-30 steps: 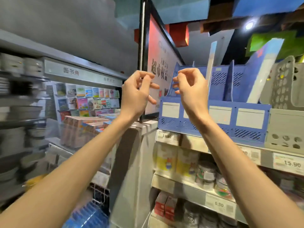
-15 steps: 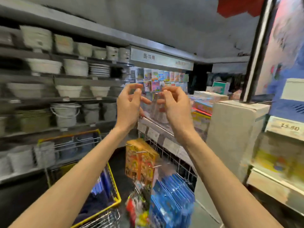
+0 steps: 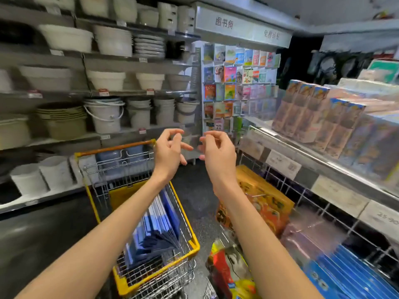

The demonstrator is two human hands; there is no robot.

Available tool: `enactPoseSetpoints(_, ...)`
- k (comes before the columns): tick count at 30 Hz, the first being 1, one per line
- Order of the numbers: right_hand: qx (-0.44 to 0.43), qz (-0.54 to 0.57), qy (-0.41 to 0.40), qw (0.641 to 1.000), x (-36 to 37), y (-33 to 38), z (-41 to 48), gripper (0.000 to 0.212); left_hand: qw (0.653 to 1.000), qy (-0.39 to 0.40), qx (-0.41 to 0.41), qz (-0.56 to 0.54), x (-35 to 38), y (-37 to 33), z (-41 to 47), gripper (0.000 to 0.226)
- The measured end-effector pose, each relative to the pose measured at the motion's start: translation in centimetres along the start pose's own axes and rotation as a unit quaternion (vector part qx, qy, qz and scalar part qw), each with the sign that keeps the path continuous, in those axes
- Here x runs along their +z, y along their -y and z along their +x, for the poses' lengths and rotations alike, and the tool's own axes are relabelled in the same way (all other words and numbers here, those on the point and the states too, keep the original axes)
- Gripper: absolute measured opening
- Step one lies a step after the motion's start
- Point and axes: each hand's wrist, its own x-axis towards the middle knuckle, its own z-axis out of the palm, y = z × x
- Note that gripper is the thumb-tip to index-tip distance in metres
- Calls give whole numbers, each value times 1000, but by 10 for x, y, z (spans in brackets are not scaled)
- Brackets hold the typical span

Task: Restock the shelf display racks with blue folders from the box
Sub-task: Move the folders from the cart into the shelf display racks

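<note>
Head view looks down a shop aisle, with both bare arms stretched forward. The left hand (image 3: 168,154) and the right hand (image 3: 218,156) are raised side by side in mid-frame, close together but not touching. On each, the thumb and forefinger curve towards one another as if pinching, while the other fingers (image 3: 187,147) spread loosely. A faint clear patch shows between the two hands; whether it is a thin transparent thing held by them cannot be told.

The stack of flat blue plastic folders (image 3: 159,223) stands on edge, leaning, inside the yellow-rimmed wire shopping cart (image 3: 193,243). It sits well below the fingers and apart from them, partly under the left forearm, with neither hand touching it.

Left of the cart, grey shelves carry white plastic bowls (image 3: 67,37) and white handled buckets (image 3: 105,115). Straight ahead hangs a rack of small colourful cards (image 3: 237,83). On the right, a sloped shelf bears upright printed cartons (image 3: 313,113), with an orange printed box (image 3: 259,201) and blurred blue flat packs (image 3: 349,275) lower down.
</note>
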Motion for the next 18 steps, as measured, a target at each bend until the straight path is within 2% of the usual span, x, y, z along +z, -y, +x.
enactPoseSetpoints(6,113,-27,-3,993,74,-100,8,12,992,26,-98,70,-44,113,11,18)
enactPoseSetpoints(10,173,-59,-6,983,98,-158,15,25,985,31,-147,88,-61,168,12,17)
enactPoseSetpoints(18,258,-95,43,960,133,-255,53,15,963,46,-208,165,-72,262,38,18)
